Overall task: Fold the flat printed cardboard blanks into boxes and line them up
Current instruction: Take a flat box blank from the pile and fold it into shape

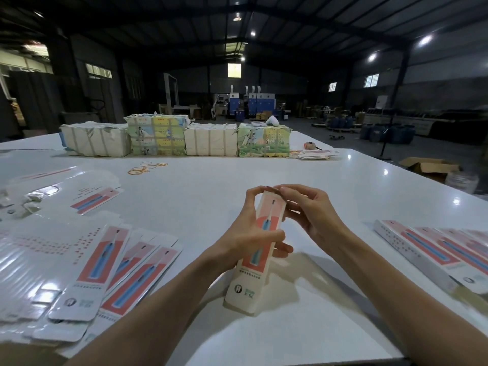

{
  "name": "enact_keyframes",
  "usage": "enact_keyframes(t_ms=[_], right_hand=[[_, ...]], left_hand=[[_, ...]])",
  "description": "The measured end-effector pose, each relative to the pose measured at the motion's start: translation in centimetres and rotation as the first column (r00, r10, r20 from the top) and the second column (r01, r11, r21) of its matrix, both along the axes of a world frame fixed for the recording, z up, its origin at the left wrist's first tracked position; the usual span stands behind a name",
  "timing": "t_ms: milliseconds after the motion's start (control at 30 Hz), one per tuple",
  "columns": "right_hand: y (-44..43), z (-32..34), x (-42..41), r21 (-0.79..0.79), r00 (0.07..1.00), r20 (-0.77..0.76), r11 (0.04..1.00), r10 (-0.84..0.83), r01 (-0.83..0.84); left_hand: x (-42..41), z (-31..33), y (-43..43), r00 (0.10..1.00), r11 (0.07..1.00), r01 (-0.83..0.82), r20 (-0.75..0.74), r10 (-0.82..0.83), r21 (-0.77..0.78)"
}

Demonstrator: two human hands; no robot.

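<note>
person held one long printed box (260, 249) upright and slightly tilted over the near-middle of the white table (211, 186), with the lower end close to the surface; couldn't tell if it touched. left hand (244, 233) gripped the box body, thumb across the printed front, fingers curled round the back, index finger reaching up to the top end. right hand (309, 210) was at the top end, fingertips bunched together and pinching the top flap area, other fingers curled. flat blanks (105, 262) lay fanned and overlapping at the near left edge, with more glossy sheets behind them. a row of finished boxes (433, 252) lay side by side along the right edge. wrapped bundles (174, 138) stood in a line along the far edge. rubber bands (145, 167) lay loose in front of the bundles, and a small pile of blanks (317, 154) sat near the far right corner. an open carton (429, 166) sat on the floor beyond the right edge.
</note>
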State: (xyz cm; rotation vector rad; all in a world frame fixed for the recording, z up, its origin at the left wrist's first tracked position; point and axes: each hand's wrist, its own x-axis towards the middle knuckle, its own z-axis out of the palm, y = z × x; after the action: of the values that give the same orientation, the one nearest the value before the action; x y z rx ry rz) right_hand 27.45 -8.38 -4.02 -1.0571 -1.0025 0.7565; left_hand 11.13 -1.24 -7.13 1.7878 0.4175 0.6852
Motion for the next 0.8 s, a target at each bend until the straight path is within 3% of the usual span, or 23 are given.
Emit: enact_keyframes(t_ms=[133,333,600,800], right_hand=[[0.0,0.1,0.3,-0.062,0.992,-0.124,0.998,-0.038,0.030],[-0.1,-0.1,0.2,-0.033,0.996,-0.089,0.999,-0.021,0.018],[-0.2,-0.1,0.3,0.002,0.984,0.041,0.985,0.171,-0.171],[0.3,-1.1,-1.3,0.020,0.967,0.251,0.999,-0.033,0.029]], left_hand=[[0.1,-0.2,0.3,1.000,0.998,0.028,-0.003,-0.028,0.049],[0.1,-0.3,0.5,0.999,0.999,0.027,0.016,-0.027,0.044],[-0.4,0.1,0.5,1.000,1.000,-0.022,0.022,0.022,-0.009],[-0.7,0.6,0.4,0.998,0.990,-0.037,0.047,0.044,-0.134]])
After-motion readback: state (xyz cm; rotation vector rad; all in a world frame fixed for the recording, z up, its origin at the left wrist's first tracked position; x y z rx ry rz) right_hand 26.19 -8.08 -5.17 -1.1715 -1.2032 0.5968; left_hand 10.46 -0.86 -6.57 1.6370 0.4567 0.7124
